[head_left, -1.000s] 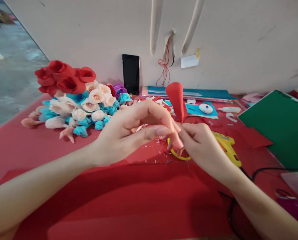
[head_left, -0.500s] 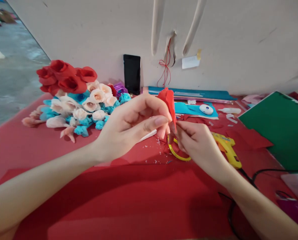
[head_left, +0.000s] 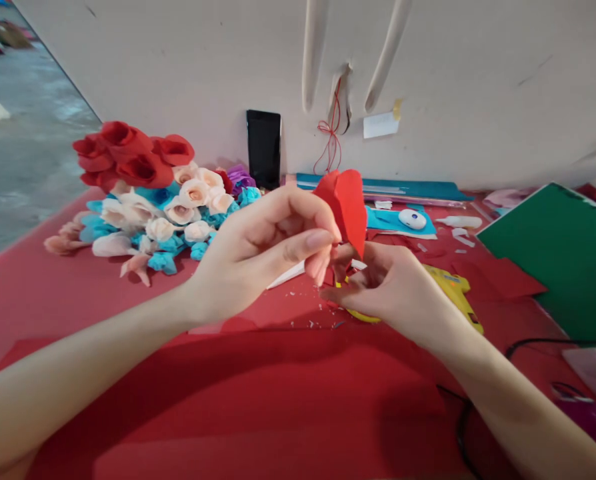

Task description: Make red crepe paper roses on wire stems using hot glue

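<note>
My left hand (head_left: pixel 265 250) is raised over the middle of the table, thumb and fingers pinched on the base of a red paper flower (head_left: pixel 349 205). The flower's petals point up, and one loose petal hangs down on the right. Close beneath it is my right hand (head_left: pixel 403 287), thumb apart from the fingers and reaching left below the flower. The petal's lower tip overlaps the right fingers; whether they touch it is unclear. Behind the right hand lie a yellow ring-shaped thing (head_left: pixel 363 316), mostly hidden, and a yellow glue gun (head_left: pixel 461 293).
Finished paper flowers, red (head_left: pixel 143 168), white (head_left: pixel 195 192) and blue (head_left: pixel 163 261), are heaped at left. A phone (head_left: pixel 265 148) leans on the wall. A green board (head_left: pixel 558 260) stands at right. Red paper (head_left: pixel 258 393) covers the front; a black cable (head_left: pixel 461 427) runs at right.
The red flower now shows a wider petal spread out to the right. My right hand has loosened from its pinch at the petal, its thumb dropping lower and left. My left hand barely moved.
</note>
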`<state>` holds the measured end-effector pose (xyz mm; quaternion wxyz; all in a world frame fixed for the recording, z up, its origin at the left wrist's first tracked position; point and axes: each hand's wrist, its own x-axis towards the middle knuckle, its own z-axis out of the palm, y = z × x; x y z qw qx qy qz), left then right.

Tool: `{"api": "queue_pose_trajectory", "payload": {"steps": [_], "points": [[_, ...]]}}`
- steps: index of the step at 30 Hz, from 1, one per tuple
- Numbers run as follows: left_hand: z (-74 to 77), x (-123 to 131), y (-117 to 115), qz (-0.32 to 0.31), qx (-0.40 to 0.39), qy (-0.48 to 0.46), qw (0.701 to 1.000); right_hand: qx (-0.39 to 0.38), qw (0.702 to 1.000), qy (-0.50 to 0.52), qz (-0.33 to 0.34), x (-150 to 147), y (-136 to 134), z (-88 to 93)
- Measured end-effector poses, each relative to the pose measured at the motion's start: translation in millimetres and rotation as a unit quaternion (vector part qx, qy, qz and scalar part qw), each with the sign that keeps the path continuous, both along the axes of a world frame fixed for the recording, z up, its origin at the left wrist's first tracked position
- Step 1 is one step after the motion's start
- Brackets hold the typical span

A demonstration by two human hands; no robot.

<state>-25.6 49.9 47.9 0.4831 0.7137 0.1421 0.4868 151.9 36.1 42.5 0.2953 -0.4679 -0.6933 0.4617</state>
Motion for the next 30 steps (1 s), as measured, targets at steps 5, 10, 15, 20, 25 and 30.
{"api": "queue_pose_trajectory", "payload": {"steps": [5, 10, 15, 20, 25, 30], "points": [[1.3, 1, 1, 0.043, 0.002, 0.041, 0.998, -0.011, 1.0, 0.016, -0.006, 6, 1, 4.0], [1.5, 6, -4, 0.196, 0.042, 0.128, 0.971, -0.078, 0.986, 0.15, 0.0, 7, 1, 7.6], [1.2, 6, -2, 0.255, 0.047, 0.206, 0.944, -0.151, 0.955, 0.257, 0.012, 7, 2, 7.7], [2.4, 7, -3, 0.216, 0.045, 0.264, 0.939, -0.147, 0.949, 0.279, 0.003, 5, 3, 8.8], [1.3, 7, -4, 0.252, 0.077, 0.299, 0.917, -0.142, 0.946, 0.291, 0.0, 4, 2, 11.0], [0.1, 6, -2, 0.24, 0.135, 0.307, 0.911, -0.122, 0.957, 0.264, -0.007, 5, -1, 11.1]]}}
